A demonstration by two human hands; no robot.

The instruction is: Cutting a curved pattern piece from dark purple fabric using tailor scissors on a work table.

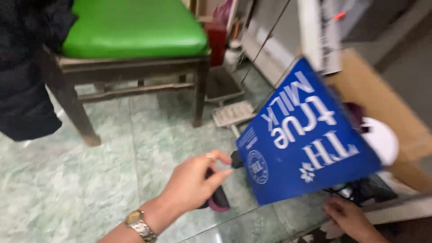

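Observation:
My left hand (193,182), with a ring and a metal wristwatch, is pinched on a dark object with a magenta edge (219,201) just above the green marbled floor. Its fingertips are next to the lower left corner of a blue box flap with white print (301,139), which tilts out over the floor. My right hand (348,218) lies low at the bottom right, under the flap, against a bundle of black cords (366,191). Its fingers are curled, and its grip is hidden.
A brown cardboard box (387,101) at the right holds a white round thing (382,139). A wooden chair with a green seat (135,27) stands at the back. A black garment (24,90) hangs at the left. A grey tray (222,85) and a white ribbed piece (233,112) lie on the floor.

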